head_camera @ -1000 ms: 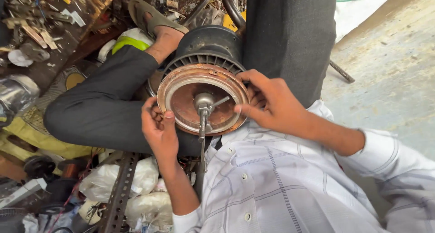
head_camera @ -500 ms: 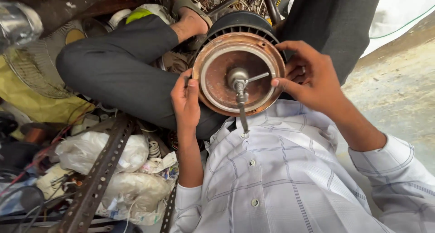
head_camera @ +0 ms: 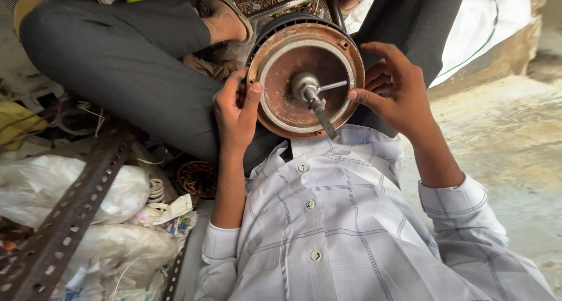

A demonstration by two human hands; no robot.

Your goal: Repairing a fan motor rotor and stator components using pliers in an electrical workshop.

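shifted since the earlier frames: rusty motor housing (head_camera: pixel 305 78) now higher and more central in view, both hands closer in on its rim. held between two crossed legs in dark trousers (head_camera: pixel 117 55), round rusted face turned upward, metal shaft (head_camera: pixel 310 96) sticking out of the middle toward the white checked shirt (head_camera: pixel 345 219). left hand (head_camera: pixel 234 110) pressed against the left edge of the rim, thumb laid over the lip, fingers curled behind, gripping the housing. right hand (head_camera: pixel 392 84) on the right edge, fingers spread and half bent, thumb tip touching the rim, steadying rather than clenching. thin silver pin (head_camera: pixel 333 85) jutting sideways from the shaft toward the right thumb. likely a tighter two-sided hold on the housing, judging from the closer fingers. off to the left: perforated angle iron (head_camera: pixel 64 219), white plastic bags (head_camera: pixel 70 190), a small copper-wound coil (head_camera: pixel 199 178) on the cluttered ground.
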